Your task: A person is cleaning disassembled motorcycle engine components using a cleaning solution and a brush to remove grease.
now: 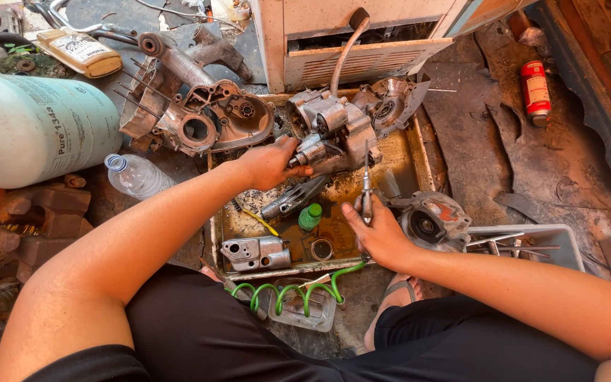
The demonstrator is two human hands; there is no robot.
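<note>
Under my left hand (271, 163) the engine casing (334, 134) sits in the oily metal tray (419, 152); that hand grips it to steady it. My right hand (380, 233), just right, is closed around upright pliers (367, 187), tip toward the casing.

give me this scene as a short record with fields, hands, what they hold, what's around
setting: oily metal tray on a workshop floor
left hand: grips a grey engine part over the tray
right hand: holds slim pliers upright, tips toward the engine part
in tray: small green bottle, grey metal block
front of tray: green coiled hose
left side: white gas cylinder, clear plastic bottle, engine casing
right side: red can
</note>
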